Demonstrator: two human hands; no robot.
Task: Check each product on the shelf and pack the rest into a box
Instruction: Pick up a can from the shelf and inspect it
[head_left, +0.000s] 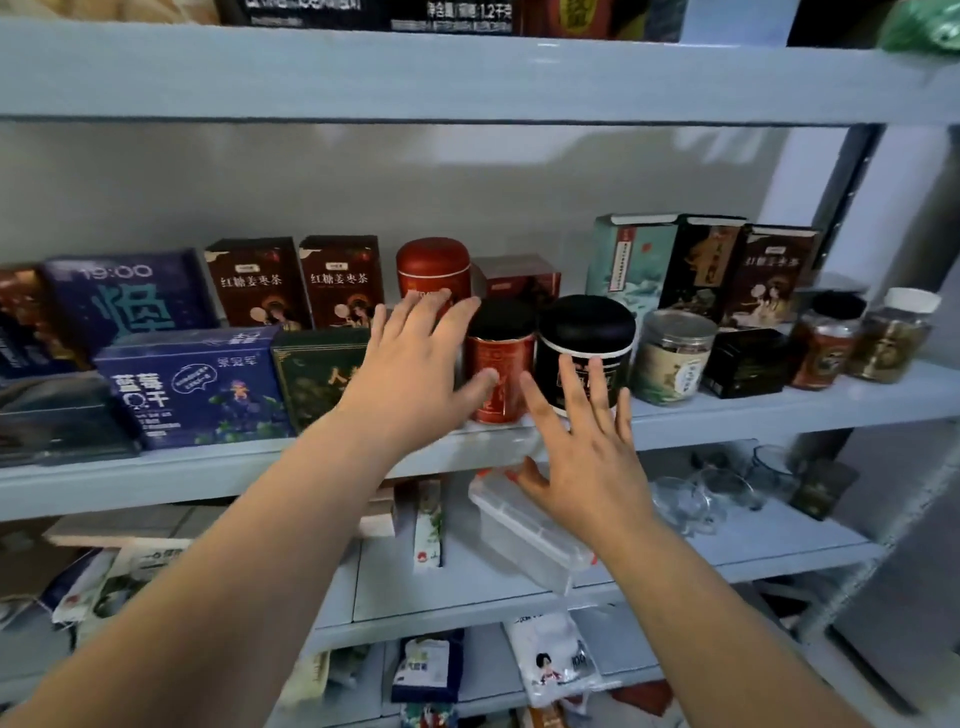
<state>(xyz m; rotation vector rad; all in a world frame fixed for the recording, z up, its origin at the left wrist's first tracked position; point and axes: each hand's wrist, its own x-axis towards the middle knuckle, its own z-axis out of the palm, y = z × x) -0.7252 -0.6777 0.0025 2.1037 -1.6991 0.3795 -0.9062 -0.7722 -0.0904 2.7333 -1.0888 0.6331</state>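
the shelf (779, 410) looks like painted metal, smooth and matt. the red tin (501, 379) has a glossy printed wall, while the black canister (584, 332) has a duller satin lid. the clear jar (672, 364) is plastic with a metallic top. the blue box (192, 389) is smooth printed cardboard.

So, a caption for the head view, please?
At the shelf, the left hand and right hand, both open, flank the red tin.

The left hand (413, 371) and the right hand (587, 460) are bare, with slim fingers and short nails, and both forearms (234, 545) are bare, unsleeved skin.
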